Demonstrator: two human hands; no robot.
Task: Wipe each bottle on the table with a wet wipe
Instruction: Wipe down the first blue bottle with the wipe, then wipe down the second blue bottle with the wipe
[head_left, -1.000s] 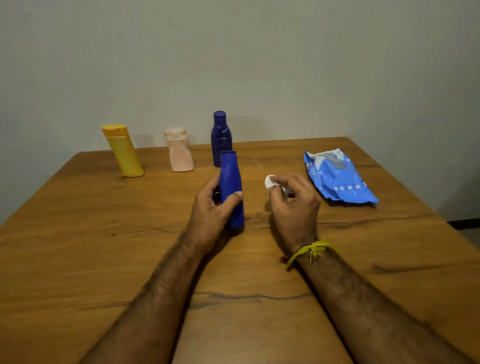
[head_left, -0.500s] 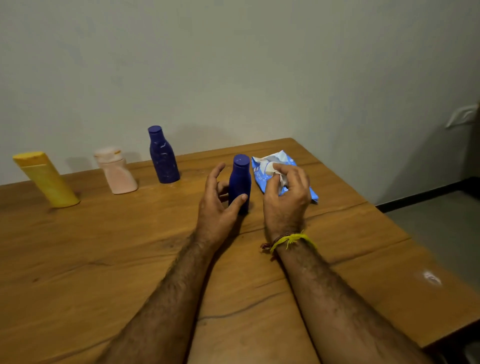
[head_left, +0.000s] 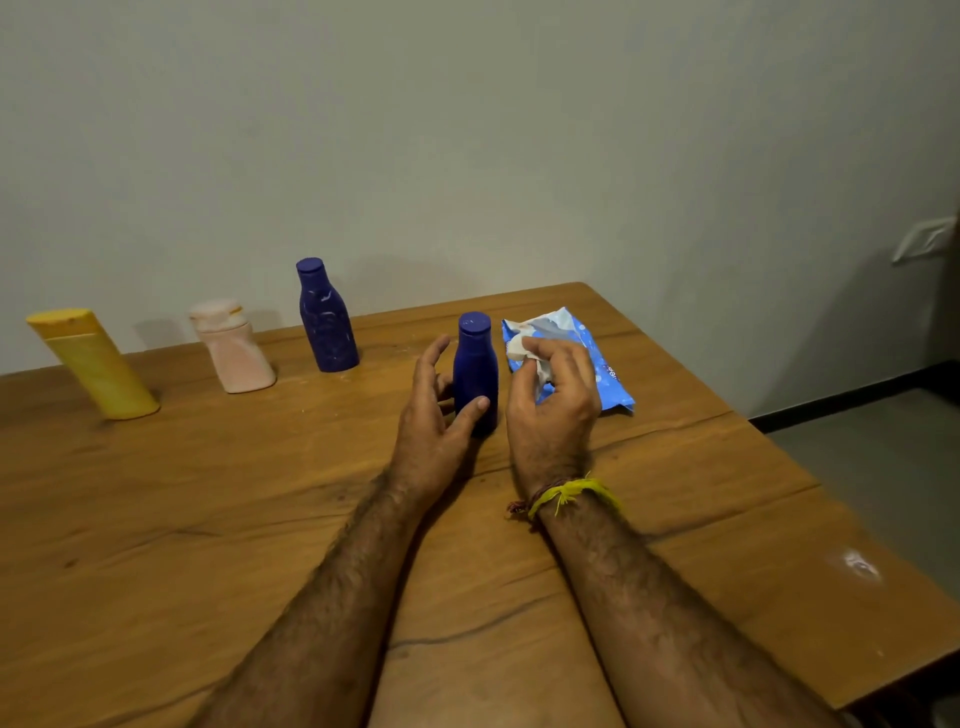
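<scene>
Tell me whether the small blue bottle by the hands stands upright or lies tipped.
Upright: the small blue bottle stands on its base on the table, cap on top, with the left hand thumb against its side.

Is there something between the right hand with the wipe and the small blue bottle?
Nothing visible. The right hand holds the wet wipe just right of the small blue bottle, with only a narrow gap between. The left hand touches the bottle's other side.

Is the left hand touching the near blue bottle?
Touching. The head view shows the left hand's thumb tip lying on the near blue bottle's lower front; its fingers are spread straight, not curled round it.
</scene>
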